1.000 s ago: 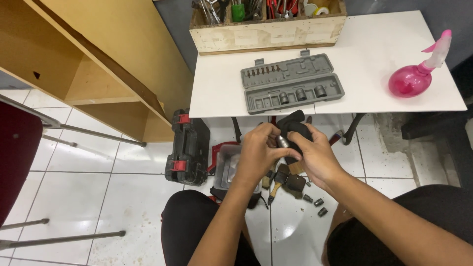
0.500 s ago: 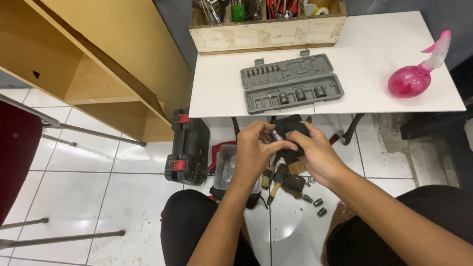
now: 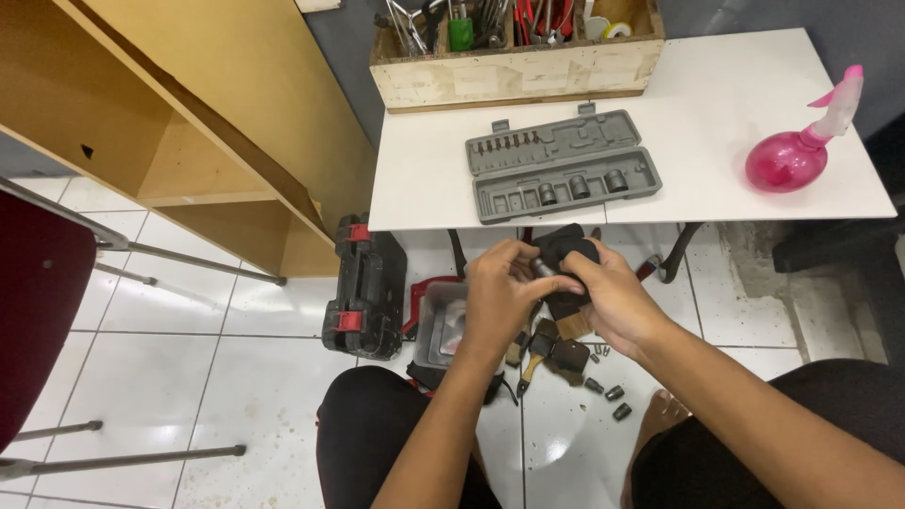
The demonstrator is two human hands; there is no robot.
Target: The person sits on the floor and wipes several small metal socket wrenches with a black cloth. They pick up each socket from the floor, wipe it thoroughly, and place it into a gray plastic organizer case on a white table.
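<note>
Both hands meet just below the white table's front edge. My right hand grips a black power tool by its body. The fingers of my left hand pinch a small silver bit or socket at the tool's front end. An open grey socket case lies on the white table just beyond the hands, with several sockets and bits seated in it.
A wooden crate of hand tools stands at the table's back, a pink spray bottle at its right. On the tiled floor lie a black and red tool case, brushes and loose sockets. A wooden shelf stands left.
The two hands have stayed together on the black tool, shifting slightly up toward the table edge; the fingers of my left hand have worked at the tool's front end.
</note>
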